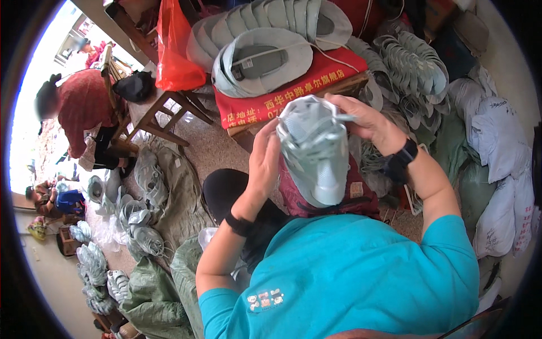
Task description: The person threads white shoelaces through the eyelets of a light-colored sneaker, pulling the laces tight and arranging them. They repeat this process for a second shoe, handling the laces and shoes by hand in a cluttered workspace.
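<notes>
A pale grey-green shoe upper (314, 148) is held up in front of my chest, its opening away from me and its rounded toe toward me. My left hand (264, 161) presses along its left side, fingers near the rim. My right hand (364, 120) grips the right edge of the opening, where a lace or strip sticks out. Details inside the upper are blurred. Just beyond it, more pale shoe pieces (261, 59) lie nested in a row on a table with a red printed cloth (333, 66).
A wooden chair (149, 116) with a red plastic bag (176, 51) stands left of the table. Bundled uppers (148, 178) lie on the floor at left; others (412, 68) are stacked at right. White sacks (497, 141) line the right wall. Another person (84, 107) sits at far left.
</notes>
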Available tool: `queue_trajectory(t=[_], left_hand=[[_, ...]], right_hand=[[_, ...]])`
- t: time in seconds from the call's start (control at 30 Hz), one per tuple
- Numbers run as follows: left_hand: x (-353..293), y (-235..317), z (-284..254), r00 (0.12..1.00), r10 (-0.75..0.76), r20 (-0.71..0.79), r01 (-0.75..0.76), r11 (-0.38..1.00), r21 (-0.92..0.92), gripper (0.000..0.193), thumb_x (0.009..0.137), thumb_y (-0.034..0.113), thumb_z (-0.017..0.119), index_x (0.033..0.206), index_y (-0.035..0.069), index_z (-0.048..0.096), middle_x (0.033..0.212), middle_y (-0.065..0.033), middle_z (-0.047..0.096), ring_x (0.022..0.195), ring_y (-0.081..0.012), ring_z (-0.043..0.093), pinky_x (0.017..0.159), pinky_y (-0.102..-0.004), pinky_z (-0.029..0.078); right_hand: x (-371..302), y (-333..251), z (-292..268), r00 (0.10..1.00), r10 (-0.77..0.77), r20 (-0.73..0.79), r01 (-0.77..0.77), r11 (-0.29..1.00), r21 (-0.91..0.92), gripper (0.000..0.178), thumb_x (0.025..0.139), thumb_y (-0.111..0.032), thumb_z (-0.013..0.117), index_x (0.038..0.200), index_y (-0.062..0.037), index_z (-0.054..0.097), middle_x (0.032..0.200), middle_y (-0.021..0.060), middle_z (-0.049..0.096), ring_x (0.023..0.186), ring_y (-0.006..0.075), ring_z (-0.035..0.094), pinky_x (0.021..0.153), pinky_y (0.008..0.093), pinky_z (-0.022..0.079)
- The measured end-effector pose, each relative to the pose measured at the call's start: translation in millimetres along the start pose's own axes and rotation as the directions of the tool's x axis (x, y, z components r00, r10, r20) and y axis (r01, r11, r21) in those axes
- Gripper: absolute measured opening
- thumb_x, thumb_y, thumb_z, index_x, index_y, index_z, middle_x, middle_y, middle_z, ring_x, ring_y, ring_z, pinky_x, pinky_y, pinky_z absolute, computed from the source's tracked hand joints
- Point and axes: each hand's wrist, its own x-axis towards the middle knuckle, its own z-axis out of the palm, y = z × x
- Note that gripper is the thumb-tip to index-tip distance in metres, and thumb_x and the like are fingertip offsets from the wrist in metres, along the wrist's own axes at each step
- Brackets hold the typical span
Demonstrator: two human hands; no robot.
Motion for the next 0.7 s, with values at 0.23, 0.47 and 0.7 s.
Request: queue_trajectory(t=[0.23,0.47,0.7], left_hand=[[-1,41,3,0.935,0.178,0.306,-0.153,0.983,-0.106,0.042,0.090,0.026,0.070,0.125,0.005,0.060,0.136,-0.0134,0.049,0.131,-0.0259,0.042,0.110,-0.0400,0.033],[29,56,7,0.949,0.127,0.290,-0.049,0.964,-0.262,0.031,0.092,0.013,0.067,0.120,0.002,0.061,0.125,-0.0095,0.058,0.107,-0.0178,0.060,0.095,-0.0315,0.047],[123,30,-6,0.974,0.226,-0.018,-0.206,0.915,0.347,0.028,0.093,0.013,0.064,0.118,-0.001,0.060,0.119,-0.0098,0.058,0.089,-0.0117,0.062,0.079,-0.0260,0.051]], right_hand=[[-62,4,30,0.972,-0.008,0.234,-0.117,0.850,0.514,0.071,0.098,-0.060,0.039,0.136,-0.0013,0.050,0.130,0.0176,0.060,0.116,0.0267,0.061,0.103,0.0425,0.047],[-104,-34,41,0.957,-0.169,0.235,0.067,0.919,0.388,0.088,0.091,-0.060,0.053,0.140,0.0103,0.035,0.118,0.0344,0.059,0.088,0.0357,0.072,0.074,0.0455,0.062],[-100,-62,6,0.750,-0.604,0.271,0.517,0.790,0.329,0.106,0.082,-0.059,0.068,0.147,0.0093,0.020,0.137,0.0327,0.047,0.117,0.0419,0.059,0.099,0.0572,0.048]])
